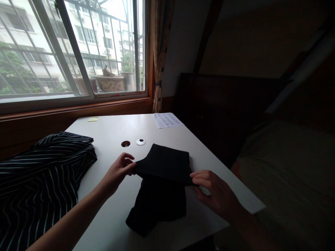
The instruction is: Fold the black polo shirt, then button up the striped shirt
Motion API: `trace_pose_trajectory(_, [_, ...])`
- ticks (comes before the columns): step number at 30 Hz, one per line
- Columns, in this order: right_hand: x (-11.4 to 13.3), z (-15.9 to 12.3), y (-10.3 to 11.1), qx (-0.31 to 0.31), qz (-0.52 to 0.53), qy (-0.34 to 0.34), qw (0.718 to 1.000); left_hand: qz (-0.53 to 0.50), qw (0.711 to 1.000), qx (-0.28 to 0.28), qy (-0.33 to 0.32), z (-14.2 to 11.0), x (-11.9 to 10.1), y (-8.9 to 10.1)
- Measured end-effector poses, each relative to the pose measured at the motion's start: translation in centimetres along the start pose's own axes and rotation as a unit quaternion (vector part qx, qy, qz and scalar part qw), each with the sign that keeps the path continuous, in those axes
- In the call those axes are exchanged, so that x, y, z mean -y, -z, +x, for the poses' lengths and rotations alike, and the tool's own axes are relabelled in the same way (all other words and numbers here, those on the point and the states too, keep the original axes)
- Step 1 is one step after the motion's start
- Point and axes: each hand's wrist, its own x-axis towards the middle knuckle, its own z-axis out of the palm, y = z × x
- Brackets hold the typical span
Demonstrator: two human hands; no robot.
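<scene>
Your left hand (122, 169) and right hand (210, 188) are each pinching a side of the folded black cloth garment (167, 164) above the white surface (104, 209); black-and-white striped fabric (49, 174) is lying at its left.

striped cloth (49, 174) cut off at the left edge, my right forearm (251, 226) lost in shadow, print on the papers (168, 120) too small to read

Left hand (122, 170): fingers pinched, arm extended. Right hand (210, 190): fingers pinched, wrist bent inward.
</scene>
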Motion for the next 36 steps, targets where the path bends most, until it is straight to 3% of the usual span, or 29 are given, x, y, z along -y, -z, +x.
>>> trace_pose_trajectory(5, [3.5, -0.1, 0.9, 0.031, 0.043, 0.076, 0.996, 0.021, 0.999, 0.013, 0.036, -3.6, -0.6, 1.2])
trace_pose_trajectory(9, [6.4, -0.7, 0.2, 0.069, 0.087, 0.131, 0.985, 0.055, 0.994, 0.054, 0.071, -6.7, 1.4, 2.4])
trace_pose_trajectory(15, [7.6, -3.0, -3.5, 0.126, 0.106, 0.127, 0.978, 0.137, 0.975, 0.147, 0.096, -9.0, 6.1, 3.6])
trace_pose_trajectory(19, [7.6, -3.3, -4.1, 0.175, 0.136, 0.103, 0.97, 0.231, 0.955, 0.16, 0.099, -9.1, 6.5, 3.9])
trace_pose_trajectory(21, [7.1, -2.9, -3.9, 0.167, 0.15, 0.061, 0.972, 0.288, 0.944, 0.149, 0.059, -9.2, 6.0, 3.9])
trace_pose_trajectory(25, [4.8, -1.9, -4.4, 0.135, 0.135, -0.014, 0.982, 0.416, 0.893, 0.102, -0.137, -9.8, 4.9, 2.7])
trace_pose_trajectory(27, [3.5, -1.6, -5.1, 0.164, 0.112, -0.031, 0.98, 0.449, 0.856, 0.136, -0.216, -9.9, 4.6, 1.4])
trace_pose_trajectory(31, [2.4, -1.4, -6.4, 0.259, 0.076, -0.019, 0.963, 0.469, 0.78, 0.258, -0.325, -9.6, 4.6, -1.0])
trace_pose_trajectory(36, [2.6, -1.7, -7.1, 0.315, 0.075, -0.023, 0.946, 0.473, 0.737, 0.309, -0.37, -8.9, 4.3, -1.3])
